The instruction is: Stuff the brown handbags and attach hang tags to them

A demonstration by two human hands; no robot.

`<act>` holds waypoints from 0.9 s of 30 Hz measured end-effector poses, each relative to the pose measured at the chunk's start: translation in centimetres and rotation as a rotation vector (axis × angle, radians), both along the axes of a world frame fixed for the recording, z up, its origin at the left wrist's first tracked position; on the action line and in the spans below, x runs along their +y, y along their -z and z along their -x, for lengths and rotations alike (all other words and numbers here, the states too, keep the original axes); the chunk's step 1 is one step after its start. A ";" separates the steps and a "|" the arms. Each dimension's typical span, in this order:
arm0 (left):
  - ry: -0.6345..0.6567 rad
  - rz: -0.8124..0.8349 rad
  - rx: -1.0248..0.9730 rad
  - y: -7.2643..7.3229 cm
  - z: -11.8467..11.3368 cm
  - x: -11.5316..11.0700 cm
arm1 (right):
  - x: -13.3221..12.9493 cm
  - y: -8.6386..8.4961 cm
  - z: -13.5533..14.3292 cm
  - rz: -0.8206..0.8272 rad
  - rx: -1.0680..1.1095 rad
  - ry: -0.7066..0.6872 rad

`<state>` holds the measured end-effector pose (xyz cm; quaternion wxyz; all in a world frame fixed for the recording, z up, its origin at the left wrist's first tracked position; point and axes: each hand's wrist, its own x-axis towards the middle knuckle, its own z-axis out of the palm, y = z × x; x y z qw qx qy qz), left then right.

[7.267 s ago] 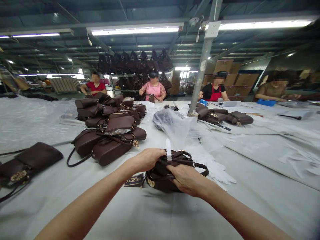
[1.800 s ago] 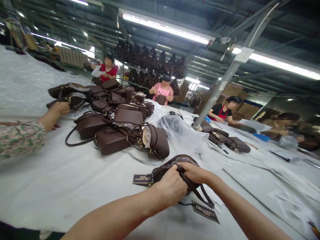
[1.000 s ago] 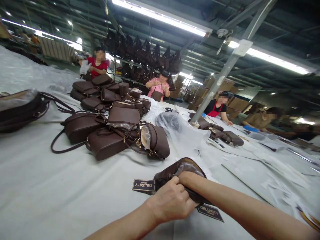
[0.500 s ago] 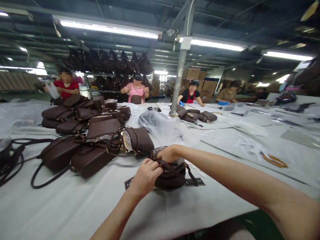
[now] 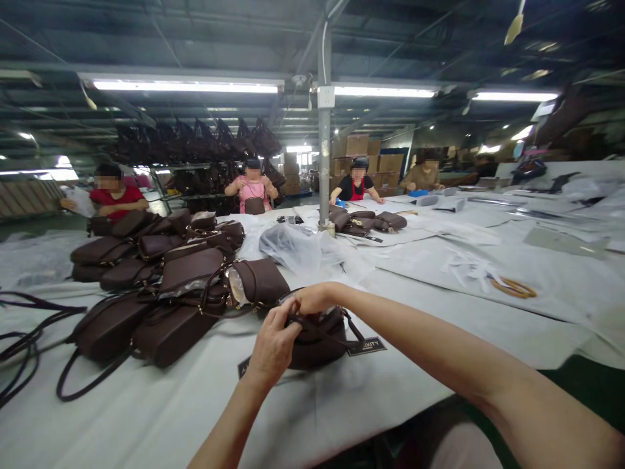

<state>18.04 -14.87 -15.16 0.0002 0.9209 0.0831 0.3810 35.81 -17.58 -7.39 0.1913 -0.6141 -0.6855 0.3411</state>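
A dark brown handbag (image 5: 317, 352) rests on the white-covered table close in front of me. My left hand (image 5: 274, 342) is closed on its left end, thumb and fingers pinching near the strap. Reaching across the top, my right hand (image 5: 315, 298) bends down at the same end, its fingers curled close to the left fingertips and partly hidden. A brown strap (image 5: 354, 332) loops over the bag's right side. One black tag with pale lettering (image 5: 367, 346) lies to the right of the bag; another black tag (image 5: 243, 367) shows beside my left wrist.
Several brown bags (image 5: 190, 273) are heaped on the left, their straps trailing. Clear plastic (image 5: 297, 247) lies beyond my hands, near a grey post (image 5: 325, 143). More bags (image 5: 364, 221) sit behind it. A yellow-brown loop (image 5: 513, 286) lies right. Several people work across the table.
My view has shifted, so the scene sits further left. My left hand has risen slightly along the bag's end, its fingers now more upright and nearer the right hand's fingers.
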 end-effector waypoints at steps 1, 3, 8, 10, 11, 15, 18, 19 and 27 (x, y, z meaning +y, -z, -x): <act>0.002 0.012 0.007 0.1 0.0 0.2 | -1.2 -0.7 -0.7 0.037 -0.010 -0.004; 0.015 0.044 0.015 0.3 0.1 0.5 | -4.1 -1.5 -1.7 0.028 -0.063 0.004; 0.007 0.123 -0.015 1.0 -0.1 0.9 | -10.2 2.2 -0.6 -0.508 -0.549 0.140; -0.020 0.148 -0.033 1.2 -0.1 1.0 | -11.0 4.1 0.1 -0.635 -0.740 0.226; -0.029 0.152 -0.033 1.3 -0.1 1.0 | -11.1 4.5 0.0 -0.658 -0.801 0.266; -0.039 0.135 -0.041 1.4 0.2 1.5 | -10.8 1.7 -3.2 -0.608 -0.936 0.429; -0.027 0.124 -0.028 1.0 0.4 2.1 | -10.6 -2.4 -6.5 -0.547 -0.850 0.588; -0.029 0.117 -0.017 0.8 0.4 2.2 | -10.5 -3.4 -7.1 -0.491 -0.734 0.592; -0.235 -0.139 0.027 -1.6 -0.1 -1.6 | -9.0 -3.9 -5.0 -0.276 0.101 0.381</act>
